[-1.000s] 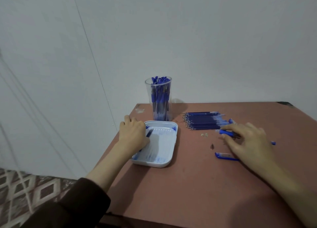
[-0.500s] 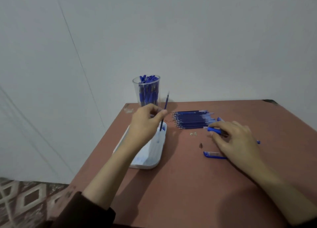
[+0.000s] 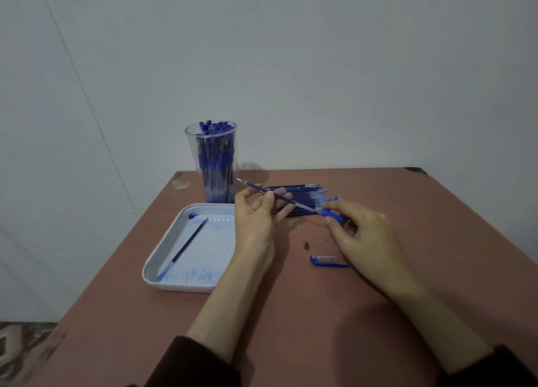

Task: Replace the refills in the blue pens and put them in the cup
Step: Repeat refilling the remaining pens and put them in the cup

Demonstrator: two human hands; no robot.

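Clear cup: stands upright at the far left of the table, close to the wall. It is packed with blue pens standing on end, their tops level with or just above the rim.

White tray: just near of the cup, at the table's left edge. It holds one dark used refill lying diagonally, far end to the right and near end to the left. There are blue ink smears on the tray floor along the near side and a blue blot in the far left corner.

Loose refills: a flat pile on the table right of the cup, lying left to right, partly hidden behind the hands.

Left hand: raised over the tray's right edge, thumb and forefinger pinching a refill, the other fingers loosely curled. The refill's tip points far-left toward the cup.

Right hand: fingertips pinch a blue pen barrel. The refill's right end meets the barrel's left end; I cannot tell how far in it sits.

On the table near the right hand are a small dark pen tip and, just near of it, a blue pen piece lying flat. Both are apart from the tray.
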